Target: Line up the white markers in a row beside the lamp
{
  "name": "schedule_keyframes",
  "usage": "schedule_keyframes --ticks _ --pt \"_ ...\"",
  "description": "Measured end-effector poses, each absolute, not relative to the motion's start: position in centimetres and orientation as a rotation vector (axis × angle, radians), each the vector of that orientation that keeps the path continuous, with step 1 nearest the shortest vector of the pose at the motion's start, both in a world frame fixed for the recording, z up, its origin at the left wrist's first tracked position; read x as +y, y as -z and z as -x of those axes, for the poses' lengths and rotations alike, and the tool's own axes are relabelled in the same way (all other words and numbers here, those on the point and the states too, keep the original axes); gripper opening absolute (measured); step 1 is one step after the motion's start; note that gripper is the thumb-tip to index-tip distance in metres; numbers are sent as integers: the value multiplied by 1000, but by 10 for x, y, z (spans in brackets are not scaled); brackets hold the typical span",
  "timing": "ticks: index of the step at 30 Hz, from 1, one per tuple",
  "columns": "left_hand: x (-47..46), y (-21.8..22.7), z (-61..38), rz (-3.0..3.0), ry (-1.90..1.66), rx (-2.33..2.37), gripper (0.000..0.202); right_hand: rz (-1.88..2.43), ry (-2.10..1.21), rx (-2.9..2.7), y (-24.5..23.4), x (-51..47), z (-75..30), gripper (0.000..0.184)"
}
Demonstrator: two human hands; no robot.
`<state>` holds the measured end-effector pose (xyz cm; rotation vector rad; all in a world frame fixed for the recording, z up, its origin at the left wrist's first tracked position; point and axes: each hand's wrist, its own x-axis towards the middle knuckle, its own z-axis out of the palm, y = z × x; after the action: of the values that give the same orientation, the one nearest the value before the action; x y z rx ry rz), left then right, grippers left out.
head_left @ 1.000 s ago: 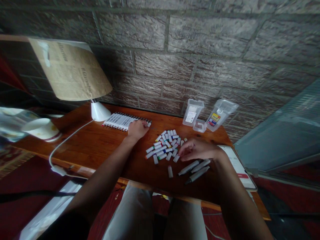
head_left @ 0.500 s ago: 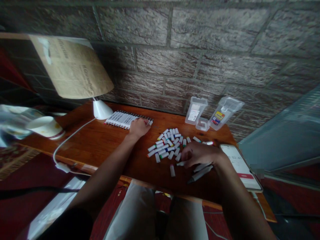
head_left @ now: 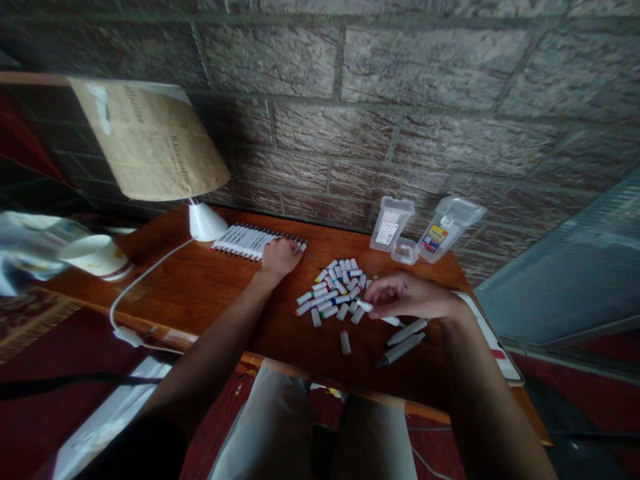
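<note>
My right hand (head_left: pixel 407 298) pinches a white marker (head_left: pixel 366 305) above the table, its narrow end pointing left over a pile of white marker caps (head_left: pixel 327 295) with coloured bands. More white markers (head_left: pixel 404 348) lie loose below this hand. One cap (head_left: pixel 345 343) stands apart, nearer the table's front edge. At the left, my left hand (head_left: pixel 281 257) rests with curled fingers on the right end of a neat row of white markers (head_left: pixel 244 241). The fingers seem closed on the end marker, though their undersides are hidden.
Two clear plastic cases (head_left: pixel 392 223) stand by the brick wall, with a small clear piece (head_left: pixel 405 251) between them. A phone (head_left: pixel 493 343) lies at the right, partly behind my right wrist. At the left are a lamp (head_left: pixel 205 221), its white cord (head_left: pixel 145 272) and a paper cup (head_left: pixel 97 257).
My right hand has risen from the loose markers and moved slightly right and away from me, bringing a white marker up over the caps. My left hand stays on the row.
</note>
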<state>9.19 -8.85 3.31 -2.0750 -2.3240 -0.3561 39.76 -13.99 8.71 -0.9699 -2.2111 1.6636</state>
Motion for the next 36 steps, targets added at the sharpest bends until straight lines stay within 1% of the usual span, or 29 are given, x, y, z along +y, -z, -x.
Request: schedule_keyframes --ticks 6,11,18,25,30,36 --pt "-87 -31 -93 2063 348 -2311 35 933 -1453 -1721 -81 -131 -388 39" --pt "-89 -31 -94 2080 341 -2273 36 960 -1438 -1460 -66 -121 -381 41" --pt "-90 -31 -95 2100 302 -2221 36 847 -1514 -1472 -67 -122 -377 36" --pt "-89 -30 -95 2094 311 -2182 38 835 -1505 -1517 -63 -123 -374 40" --pt "-90 -29 -95 2083 298 -2180 36 772 -1516 -1535 -62 -123 -373 37" --pt "-91 -30 -96 2083 283 -2207 38 793 -1481 -1554 -63 -125 -375 38"
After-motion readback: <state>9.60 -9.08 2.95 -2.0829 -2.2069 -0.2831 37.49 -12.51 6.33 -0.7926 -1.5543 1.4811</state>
